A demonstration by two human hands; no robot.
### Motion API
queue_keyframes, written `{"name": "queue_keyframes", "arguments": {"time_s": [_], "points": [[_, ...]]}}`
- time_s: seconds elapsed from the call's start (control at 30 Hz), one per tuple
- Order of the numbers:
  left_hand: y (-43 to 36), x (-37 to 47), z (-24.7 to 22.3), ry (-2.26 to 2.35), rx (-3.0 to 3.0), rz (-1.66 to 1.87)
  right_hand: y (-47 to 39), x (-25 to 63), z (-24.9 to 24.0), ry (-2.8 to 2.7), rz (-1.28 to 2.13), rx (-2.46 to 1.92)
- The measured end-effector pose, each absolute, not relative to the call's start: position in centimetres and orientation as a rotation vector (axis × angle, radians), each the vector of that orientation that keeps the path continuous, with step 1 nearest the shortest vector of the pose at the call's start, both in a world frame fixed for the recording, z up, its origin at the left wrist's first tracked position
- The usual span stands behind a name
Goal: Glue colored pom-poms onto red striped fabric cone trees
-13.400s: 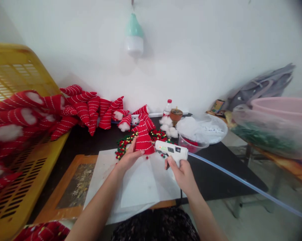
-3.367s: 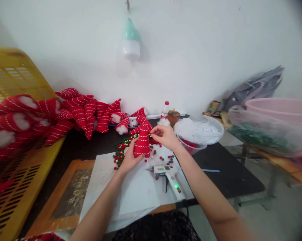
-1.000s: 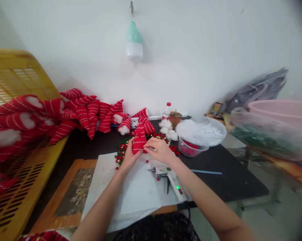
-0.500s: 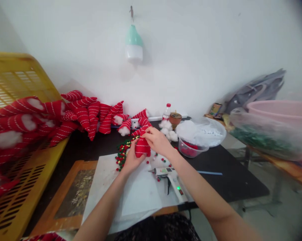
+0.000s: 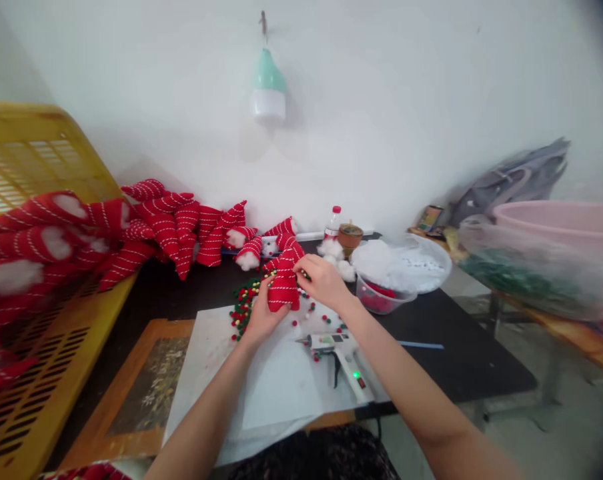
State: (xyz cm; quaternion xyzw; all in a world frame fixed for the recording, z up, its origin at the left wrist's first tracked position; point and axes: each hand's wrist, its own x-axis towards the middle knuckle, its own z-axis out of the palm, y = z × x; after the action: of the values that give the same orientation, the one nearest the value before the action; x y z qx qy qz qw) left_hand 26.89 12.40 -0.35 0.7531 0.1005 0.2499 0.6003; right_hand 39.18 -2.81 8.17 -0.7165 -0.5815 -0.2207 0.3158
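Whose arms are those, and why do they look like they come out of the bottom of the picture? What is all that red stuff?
The camera sits on a person's head and looks down, so you see their own two bare arms reaching forward, as if you were them. The left hand holds a red cloth cone with white stripes, standing on the sheet of white paper on the black table. The right hand touches the cone's side with its fingers; what they pinch is too small to tell. Below the hands lies a white hot-glue gun with a small green light on. Little red, green and white pompom balls are scattered behind the cone. More red striped cones are piled at the back, some spilling from a yellow plastic crate on the left.
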Motion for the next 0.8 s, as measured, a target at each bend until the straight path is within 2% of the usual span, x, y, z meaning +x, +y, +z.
{"name": "queue_keyframes", "arguments": {"time_s": [0.2,0.43,0.6,0.8], "points": [[12.8,27.0,-0.3,0.332,1.619,0.654,-5.6,41.6,7.4,-1.279,-0.219,-2.469],[12.6,26.9,-0.2,0.315,1.586,0.613,-5.4,41.6,3.1,-1.604,0.188,-2.365],[12.5,26.8,-0.1,0.282,1.585,0.591,-5.0,41.1,2.4,-1.578,0.194,-2.283],[12.1,26.4,0.4,0.24,1.604,0.554,-5.0,41.5,4.8,-1.392,0.048,-2.067]]}}
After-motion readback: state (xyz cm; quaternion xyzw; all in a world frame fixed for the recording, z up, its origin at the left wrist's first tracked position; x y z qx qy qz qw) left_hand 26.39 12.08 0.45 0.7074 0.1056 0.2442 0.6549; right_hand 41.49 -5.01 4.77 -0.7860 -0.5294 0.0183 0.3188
